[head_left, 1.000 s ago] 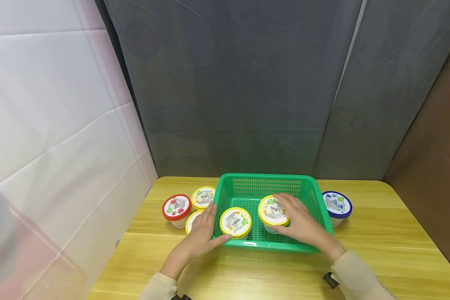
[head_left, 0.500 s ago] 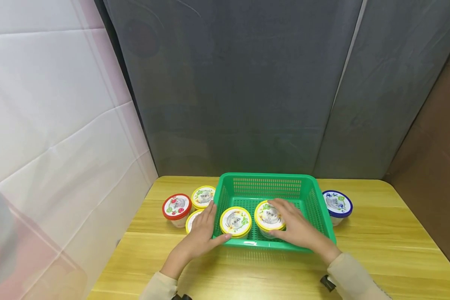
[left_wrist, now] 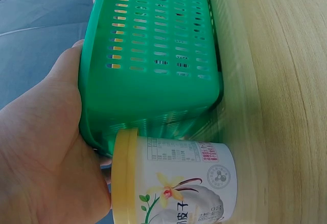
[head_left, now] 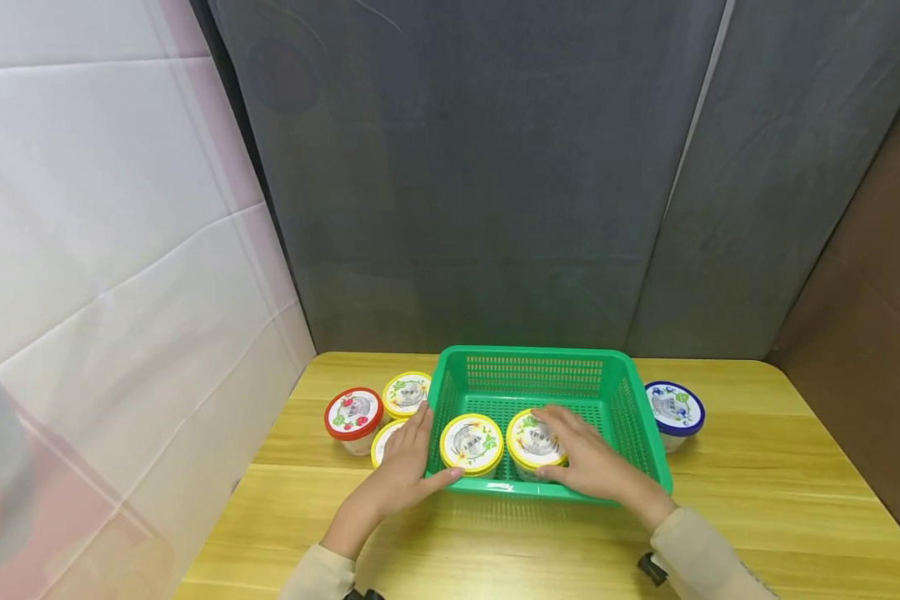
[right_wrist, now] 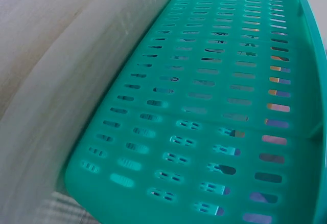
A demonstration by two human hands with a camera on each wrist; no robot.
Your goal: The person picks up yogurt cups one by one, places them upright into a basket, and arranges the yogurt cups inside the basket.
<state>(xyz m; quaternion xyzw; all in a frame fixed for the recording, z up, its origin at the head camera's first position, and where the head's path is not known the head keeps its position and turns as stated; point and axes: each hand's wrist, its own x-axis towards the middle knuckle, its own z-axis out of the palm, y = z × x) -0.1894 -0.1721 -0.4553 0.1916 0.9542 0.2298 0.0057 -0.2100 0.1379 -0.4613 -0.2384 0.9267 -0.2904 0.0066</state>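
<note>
- Yellow-lidded tub [head_left: 527, 440]: inside green basket [head_left: 532, 352], beside its near wall and just right of second yellow-lidded tub [head_left: 471, 443]; apparently upright, with narrow gap between lids.
- Right hand [head_left: 596, 465]: grasping yellow-lidded tub, thumb at near edge of lid, fingers across its far right side.
- Left hand [head_left: 401, 471]: grasping nothing; extended fingers along left rim of green basket, thumb over near corner.
- Handling, as judged: probably light to moderate in weight, contents hidden; smooth, perhaps slightly slippery walls; likely stiff at lid, softer below, liable to dent under hard squeezing.
- Best hold, as judged: opposite sides just under lid rim, without prying upward at lid alone.
- Green basket: probably light, flexible plastic, apt to slide on wooden table [head_left: 495, 550]; best steadied by rim.
</note>
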